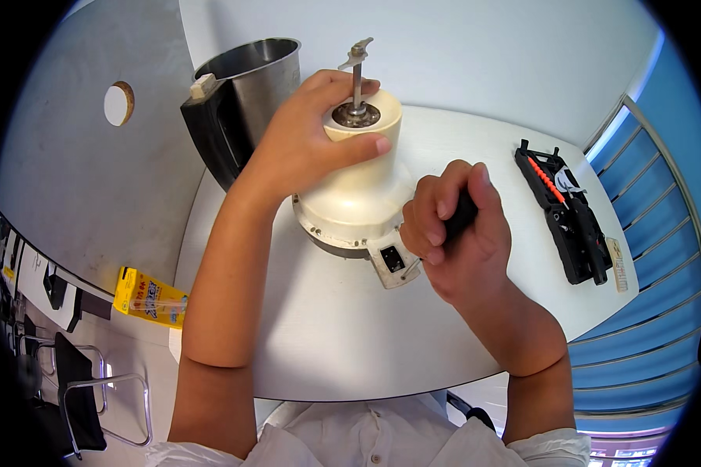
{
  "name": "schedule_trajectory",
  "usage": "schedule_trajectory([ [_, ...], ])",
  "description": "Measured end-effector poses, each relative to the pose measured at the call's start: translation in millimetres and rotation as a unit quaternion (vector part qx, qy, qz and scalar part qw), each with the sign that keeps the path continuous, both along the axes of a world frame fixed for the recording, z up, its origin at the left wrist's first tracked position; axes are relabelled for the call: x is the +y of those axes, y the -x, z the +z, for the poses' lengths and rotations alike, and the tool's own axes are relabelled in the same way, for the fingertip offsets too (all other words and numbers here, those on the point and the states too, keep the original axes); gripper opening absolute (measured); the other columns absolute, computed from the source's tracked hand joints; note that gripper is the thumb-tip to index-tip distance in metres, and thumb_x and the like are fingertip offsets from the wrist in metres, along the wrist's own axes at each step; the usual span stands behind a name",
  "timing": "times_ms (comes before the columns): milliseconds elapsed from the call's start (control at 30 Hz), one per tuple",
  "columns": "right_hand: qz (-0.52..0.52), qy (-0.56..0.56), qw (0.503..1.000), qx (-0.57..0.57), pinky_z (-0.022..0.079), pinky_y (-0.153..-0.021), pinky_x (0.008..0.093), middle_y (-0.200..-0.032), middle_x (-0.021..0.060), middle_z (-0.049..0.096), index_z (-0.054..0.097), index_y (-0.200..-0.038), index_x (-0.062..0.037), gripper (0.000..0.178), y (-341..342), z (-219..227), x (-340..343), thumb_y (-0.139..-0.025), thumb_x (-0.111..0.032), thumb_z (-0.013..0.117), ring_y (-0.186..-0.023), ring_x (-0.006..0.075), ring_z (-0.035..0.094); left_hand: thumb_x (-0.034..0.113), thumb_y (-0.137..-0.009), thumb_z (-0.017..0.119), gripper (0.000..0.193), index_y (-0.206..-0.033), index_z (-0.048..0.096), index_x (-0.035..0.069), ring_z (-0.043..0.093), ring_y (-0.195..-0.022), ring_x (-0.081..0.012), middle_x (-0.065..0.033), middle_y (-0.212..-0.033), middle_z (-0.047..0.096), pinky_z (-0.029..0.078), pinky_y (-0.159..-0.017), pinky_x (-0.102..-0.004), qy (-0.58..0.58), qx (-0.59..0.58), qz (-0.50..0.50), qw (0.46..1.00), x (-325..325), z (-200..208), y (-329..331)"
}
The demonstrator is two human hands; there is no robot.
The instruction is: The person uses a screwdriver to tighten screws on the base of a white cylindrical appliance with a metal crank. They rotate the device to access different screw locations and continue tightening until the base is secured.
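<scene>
A cream soymilk maker head [358, 191] stands upside down on the white table, its metal shaft and blade [356, 56] pointing up. My left hand [308, 128] wraps round its narrow upper part, thumb in front and fingers behind. On the near side of the wide base, a plate with a black power socket [392, 258] juts out. My right hand [469, 233] is closed on the black handle of a screwdriver [461, 215]. Its thin shaft seems to reach the right edge of the socket plate; my fingers hide most of it, and the tip's exact contact is unclear.
Behind my left arm stands a steel jug [269, 86] with a black handle. An open black tool case [565, 214] lies at the right, a small ruler-like strip [617, 265] beside it. A yellow packet [149, 297] sits at the left edge; metal railing [662, 233] borders the right.
</scene>
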State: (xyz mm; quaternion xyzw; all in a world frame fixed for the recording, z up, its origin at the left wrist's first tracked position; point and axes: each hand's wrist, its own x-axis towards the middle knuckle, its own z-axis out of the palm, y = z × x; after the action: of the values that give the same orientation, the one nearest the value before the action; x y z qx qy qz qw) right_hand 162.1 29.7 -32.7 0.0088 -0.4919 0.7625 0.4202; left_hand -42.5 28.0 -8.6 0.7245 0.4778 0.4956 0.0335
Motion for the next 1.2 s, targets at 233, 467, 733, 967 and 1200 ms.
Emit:
schedule_trajectory([
  [233,0.010,-0.008,1.000,0.002,0.031,-0.045,0.0242,-0.060,0.0073,0.044,0.041,-0.077,-0.0070,0.041,-0.5,-2.3,2.5,-0.101,-0.037,0.026,-0.046,0.0113,0.033,0.036,-0.070,0.070,0.059,-0.116,0.058,0.000,0.050,-0.112,-0.0238,-0.0108,-0.117,0.054,0.036,-0.099,-0.0330,0.024,0.011,0.004,1.000,-2.8,2.3,-1.3],
  [467,0.023,-0.010,1.000,0.012,0.032,-0.046,0.0242,-0.061,0.0074,0.045,0.041,-0.078,-0.0071,0.040,-0.3,-2.4,2.1,-0.101,-0.036,0.026,-0.047,0.0113,0.034,0.045,-0.067,0.072,0.065,-0.112,0.060,-0.001,0.054,-0.106,-0.0262,-0.0128,-0.111,0.055,0.041,-0.092,-0.0334,0.006,0.000,0.010,1.000,0.6,0.8,0.0],
  [733,0.020,-0.019,1.000,0.011,0.032,-0.046,0.0239,-0.062,0.0075,0.046,0.042,-0.078,-0.0069,0.041,0.7,-1.9,1.0,-0.101,-0.038,0.026,-0.047,0.0111,0.034,0.035,-0.069,0.070,0.059,-0.117,0.059,0.002,0.050,-0.113,-0.0238,-0.0105,-0.118,0.054,0.036,-0.100,-0.0336,0.028,0.004,0.009,1.000,-3.3,2.7,-0.3],
  [967,0.005,-0.031,0.999,0.005,0.032,-0.046,0.0234,-0.062,0.0074,0.046,0.041,-0.079,-0.0067,0.043,1.1,-2.7,1.2,-0.101,-0.040,0.025,-0.047,0.0107,0.034,0.036,-0.069,0.070,0.060,-0.117,0.058,0.002,0.050,-0.112,-0.0237,-0.0104,-0.117,0.054,0.036,-0.099,-0.0333,0.029,0.009,0.012,0.999,-4.4,3.5,-1.1],
  [1200,-0.012,-0.035,0.999,-0.002,0.033,-0.048,0.0232,-0.063,0.0060,0.046,0.045,-0.082,-0.0059,0.045,2.1,-4.2,-0.3,-0.100,-0.042,0.026,-0.051,0.0107,0.037,0.047,-0.067,0.072,0.068,-0.114,0.060,0.000,0.054,-0.107,-0.0261,-0.0119,-0.112,0.055,0.041,-0.093,-0.0332,0.006,0.000,0.018,1.000,-0.4,0.1,-0.6],
])
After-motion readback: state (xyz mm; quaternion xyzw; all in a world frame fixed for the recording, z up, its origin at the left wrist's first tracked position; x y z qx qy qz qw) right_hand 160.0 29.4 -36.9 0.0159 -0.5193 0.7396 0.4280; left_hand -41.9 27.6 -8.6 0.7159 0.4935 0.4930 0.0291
